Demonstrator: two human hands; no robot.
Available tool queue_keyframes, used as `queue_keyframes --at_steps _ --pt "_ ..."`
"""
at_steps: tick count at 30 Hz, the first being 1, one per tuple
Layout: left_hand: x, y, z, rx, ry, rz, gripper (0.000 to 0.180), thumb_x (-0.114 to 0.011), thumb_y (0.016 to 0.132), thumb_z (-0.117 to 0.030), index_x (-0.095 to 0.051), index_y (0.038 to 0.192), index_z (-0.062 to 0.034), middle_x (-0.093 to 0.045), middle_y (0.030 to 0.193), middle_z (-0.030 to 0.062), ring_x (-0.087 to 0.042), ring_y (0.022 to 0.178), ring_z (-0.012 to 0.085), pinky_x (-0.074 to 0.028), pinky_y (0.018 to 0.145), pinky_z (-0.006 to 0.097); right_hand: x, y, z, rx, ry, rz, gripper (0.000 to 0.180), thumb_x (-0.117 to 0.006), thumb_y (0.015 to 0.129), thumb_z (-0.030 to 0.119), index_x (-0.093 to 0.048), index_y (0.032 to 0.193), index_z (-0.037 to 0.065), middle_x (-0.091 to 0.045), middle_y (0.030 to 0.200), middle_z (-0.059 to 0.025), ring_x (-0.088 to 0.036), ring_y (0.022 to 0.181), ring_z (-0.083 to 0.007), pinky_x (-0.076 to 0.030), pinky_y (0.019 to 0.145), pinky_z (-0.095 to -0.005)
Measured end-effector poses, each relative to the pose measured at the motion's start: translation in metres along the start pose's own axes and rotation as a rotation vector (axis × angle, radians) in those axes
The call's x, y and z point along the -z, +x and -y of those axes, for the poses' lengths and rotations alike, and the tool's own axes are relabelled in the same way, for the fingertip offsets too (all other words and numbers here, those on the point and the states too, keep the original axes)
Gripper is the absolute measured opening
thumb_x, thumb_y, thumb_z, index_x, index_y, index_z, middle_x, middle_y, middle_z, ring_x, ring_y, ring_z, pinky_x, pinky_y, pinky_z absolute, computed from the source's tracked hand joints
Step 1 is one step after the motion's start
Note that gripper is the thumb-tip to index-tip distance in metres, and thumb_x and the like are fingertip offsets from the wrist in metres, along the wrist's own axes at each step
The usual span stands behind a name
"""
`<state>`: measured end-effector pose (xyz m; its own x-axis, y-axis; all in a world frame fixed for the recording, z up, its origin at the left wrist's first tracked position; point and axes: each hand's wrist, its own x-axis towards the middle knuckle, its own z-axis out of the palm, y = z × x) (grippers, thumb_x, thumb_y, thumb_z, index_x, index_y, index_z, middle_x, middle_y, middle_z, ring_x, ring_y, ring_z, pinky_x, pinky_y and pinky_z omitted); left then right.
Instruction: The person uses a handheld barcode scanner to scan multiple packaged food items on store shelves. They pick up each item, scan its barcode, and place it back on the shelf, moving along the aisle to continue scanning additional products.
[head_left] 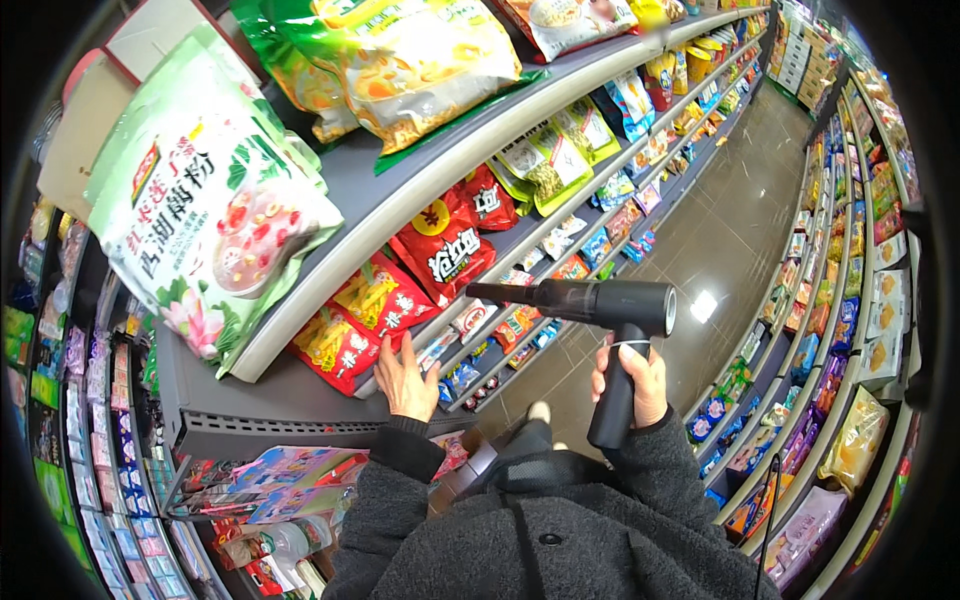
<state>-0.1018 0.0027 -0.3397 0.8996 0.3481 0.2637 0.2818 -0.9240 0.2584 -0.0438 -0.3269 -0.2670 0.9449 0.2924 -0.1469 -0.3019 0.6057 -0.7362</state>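
The left hand [404, 380] lies flat with fingers spread on a red snack bag [345, 345] on the grey shelf [300, 395]. Just right of it, the right hand [632, 380] has fingers wrapped around a black handheld blower [600, 310], its nozzle aimed at the bags.

Dark grey fuzzy coat, coarse woolly weave, covers torso and both arms. Left sleeve [385, 500] long, ends in black ribbed knit cuff [408, 448] at wrist. Right sleeve [665, 470] same grey cloth, cuff hidden. One dark round button [549, 538] at coat front. Collar area near chest dark, possibly hood; unclear. Left hand [405, 380] and right hand [640, 378] bare, no gloves.
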Motion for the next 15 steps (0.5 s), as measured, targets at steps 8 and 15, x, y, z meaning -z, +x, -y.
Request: queue_keyframes --at_steps 8,15 --pt "0.003 0.055 -0.064 -0.265 -0.364 -0.081 0.046 -0.063 0.079 0.003 -0.058 0.124 -0.0013 -0.052 0.127 0.0181 -0.052 0.117 0.0362 -0.042 0.100 0.042 0.015 0.028 0.027 0.129 -0.025 -0.123 0.041 -0.064 0.090 0.026 -0.047 0.115 -0.002 -0.058 0.083 -0.0138 -0.061 0.062 -0.0216 -0.053 0.053 -0.0344" --pt "-0.024 0.163 -0.107 -0.607 0.051 0.229 0.055 -0.059 0.073 0.004 -0.052 0.126 -0.0068 -0.051 0.135 0.0135 -0.067 0.089 0.0355 -0.055 0.071 0.046 0.018 0.043 0.043 0.091 -0.009 -0.128 0.043 -0.064 0.090 0.029 -0.047 0.116 -0.001 -0.057 0.085 -0.0129 -0.059 0.062 -0.0203 -0.052 0.052 -0.0331"
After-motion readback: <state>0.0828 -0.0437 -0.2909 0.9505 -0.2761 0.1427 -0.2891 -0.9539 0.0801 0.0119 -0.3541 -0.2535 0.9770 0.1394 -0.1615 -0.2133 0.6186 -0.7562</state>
